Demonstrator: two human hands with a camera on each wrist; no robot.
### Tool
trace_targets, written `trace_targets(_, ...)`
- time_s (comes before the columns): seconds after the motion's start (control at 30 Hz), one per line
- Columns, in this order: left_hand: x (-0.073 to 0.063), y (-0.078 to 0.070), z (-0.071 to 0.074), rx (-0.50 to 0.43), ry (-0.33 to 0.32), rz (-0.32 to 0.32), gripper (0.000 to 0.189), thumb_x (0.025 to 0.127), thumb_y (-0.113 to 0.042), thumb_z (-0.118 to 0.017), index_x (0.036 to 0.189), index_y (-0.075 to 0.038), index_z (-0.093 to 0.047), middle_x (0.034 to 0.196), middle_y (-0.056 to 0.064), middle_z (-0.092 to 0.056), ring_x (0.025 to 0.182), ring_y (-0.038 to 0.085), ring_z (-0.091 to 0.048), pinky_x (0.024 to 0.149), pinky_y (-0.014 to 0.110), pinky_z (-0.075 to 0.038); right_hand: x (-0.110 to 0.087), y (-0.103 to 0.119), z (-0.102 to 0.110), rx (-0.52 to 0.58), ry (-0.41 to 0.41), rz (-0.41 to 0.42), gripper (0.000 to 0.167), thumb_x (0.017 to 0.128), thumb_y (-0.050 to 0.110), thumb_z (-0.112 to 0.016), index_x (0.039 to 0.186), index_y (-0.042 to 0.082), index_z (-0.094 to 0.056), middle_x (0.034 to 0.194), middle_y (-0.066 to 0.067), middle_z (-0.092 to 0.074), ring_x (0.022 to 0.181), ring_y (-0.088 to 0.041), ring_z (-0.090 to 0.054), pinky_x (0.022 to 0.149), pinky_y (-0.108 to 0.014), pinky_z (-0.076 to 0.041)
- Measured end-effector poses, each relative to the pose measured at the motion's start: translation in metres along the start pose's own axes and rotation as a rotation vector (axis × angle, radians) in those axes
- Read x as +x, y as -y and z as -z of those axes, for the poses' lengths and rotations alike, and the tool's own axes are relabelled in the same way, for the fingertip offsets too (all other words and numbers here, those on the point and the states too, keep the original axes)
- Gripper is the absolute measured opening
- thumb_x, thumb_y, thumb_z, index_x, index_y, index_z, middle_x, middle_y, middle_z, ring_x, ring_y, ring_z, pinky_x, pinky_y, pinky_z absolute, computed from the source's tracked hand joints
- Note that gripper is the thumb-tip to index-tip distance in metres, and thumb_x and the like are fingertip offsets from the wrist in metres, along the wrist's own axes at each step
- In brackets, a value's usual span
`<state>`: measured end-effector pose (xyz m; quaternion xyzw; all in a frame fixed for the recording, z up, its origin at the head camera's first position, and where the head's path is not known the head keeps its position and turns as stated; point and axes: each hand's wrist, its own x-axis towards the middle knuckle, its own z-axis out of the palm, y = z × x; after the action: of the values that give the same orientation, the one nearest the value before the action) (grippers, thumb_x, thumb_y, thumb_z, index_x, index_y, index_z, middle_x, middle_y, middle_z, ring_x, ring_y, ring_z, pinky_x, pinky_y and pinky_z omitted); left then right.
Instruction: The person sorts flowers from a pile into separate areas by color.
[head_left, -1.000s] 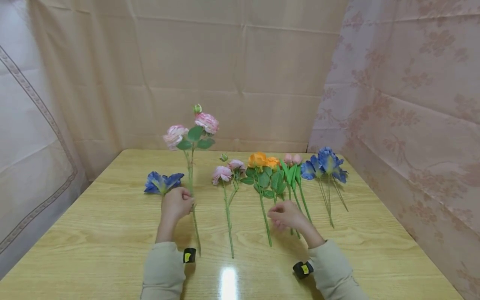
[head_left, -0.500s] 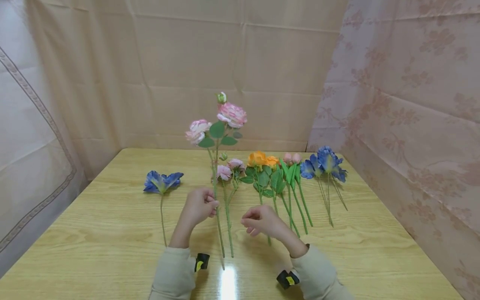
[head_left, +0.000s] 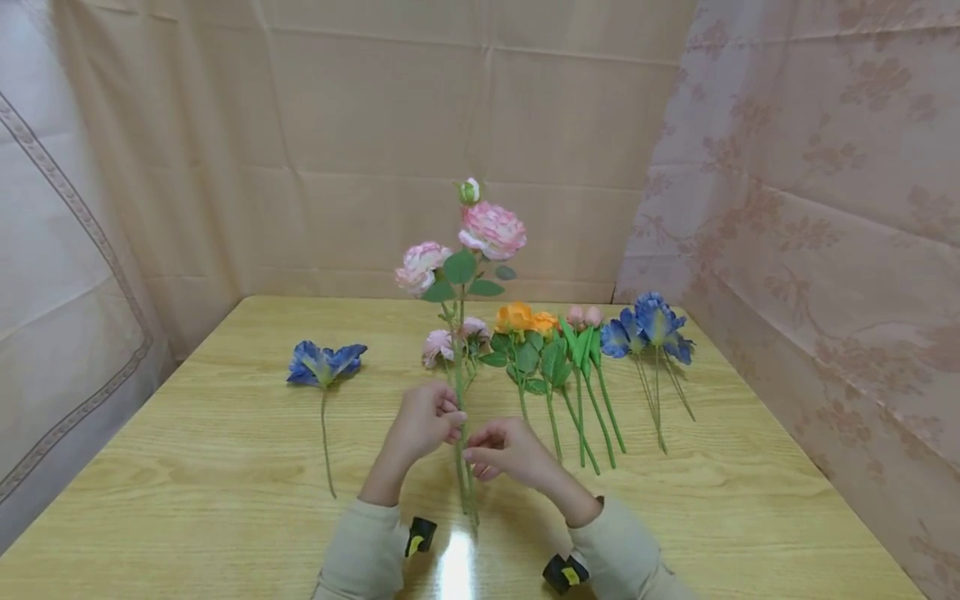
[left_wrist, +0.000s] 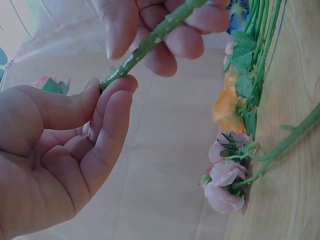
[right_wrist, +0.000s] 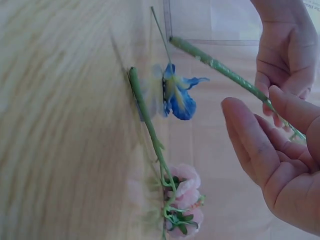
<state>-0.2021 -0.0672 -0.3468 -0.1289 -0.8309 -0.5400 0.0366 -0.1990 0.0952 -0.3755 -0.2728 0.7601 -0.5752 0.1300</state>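
My left hand (head_left: 429, 421) pinches the green stem (left_wrist: 150, 42) of a pink peony spray (head_left: 492, 231) between thumb and forefinger. The spray stands upright above the table, with two ruffled blooms, a bud and green leaves. My right hand (head_left: 513, 454) is at the stem just below the left, its thumb and fingers apart around it. In the right wrist view, the bare lower end of the stem (right_wrist: 215, 65) points away from both hands. A second pink peony spray (head_left: 437, 347) lies behind the held one, partly hidden by it.
A single blue iris (head_left: 326, 365) lies at the left of the wooden table (head_left: 187, 450). Right of the hands lie orange roses (head_left: 516, 318), pink tulips (head_left: 592, 317) with green leaves, and several blue irises (head_left: 656, 323). A beige curtain (head_left: 375, 150) hangs behind.
My left hand has carried the peony spray rightward from beside the single blue iris to mid-table. My right hand has moved left from near the tulip stems to the held stem.
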Motion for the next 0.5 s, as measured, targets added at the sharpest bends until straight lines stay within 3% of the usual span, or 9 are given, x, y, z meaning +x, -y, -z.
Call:
trace_targets(0.13, -0.001, -0.002, -0.001, -0.004, 0.013, 0.005, 0.007, 0.078, 0.012, -0.058, 0.079, 0.008, -0.053, 0.066, 0.012, -0.059, 0.051, 0.022, -0.059, 0.052, 0.034, -0.051, 0.000, -0.001, -0.003, 0.008, -0.011, 0.016, 0.015, 0.083, 0.002, -0.061, 0.085, -0.013, -0.059, 0.070, -0.017, -0.062, 0.057, -0.022, -0.062, 0.053, -0.034, -0.052)
trace_targets(0.37, -0.002, 0.000, -0.005, -0.016, 0.016, -0.011, 0.009, 0.078, 0.014, -0.058, 0.077, 0.007, -0.052, 0.065, 0.011, -0.058, 0.050, 0.020, -0.058, 0.052, 0.035, -0.051, 0.000, -0.001, -0.007, -0.022, -0.036, 0.036, 0.009, 0.081, -0.006, -0.059, 0.077, -0.013, -0.057, 0.064, -0.019, -0.059, 0.057, -0.038, -0.060, 0.050, -0.034, -0.051)
trace_targets(0.5, -0.002, 0.002, -0.007, -0.027, 0.013, -0.014, 0.009, 0.078, 0.013, -0.058, 0.075, 0.007, -0.052, 0.064, 0.010, -0.058, 0.049, 0.020, -0.058, 0.052, 0.036, -0.051, -0.004, 0.010, -0.009, -0.037, -0.037, 0.029, 0.009, 0.081, -0.010, -0.056, 0.073, -0.015, -0.055, 0.062, -0.022, -0.057, 0.057, -0.044, -0.057, 0.050, -0.037, -0.051)
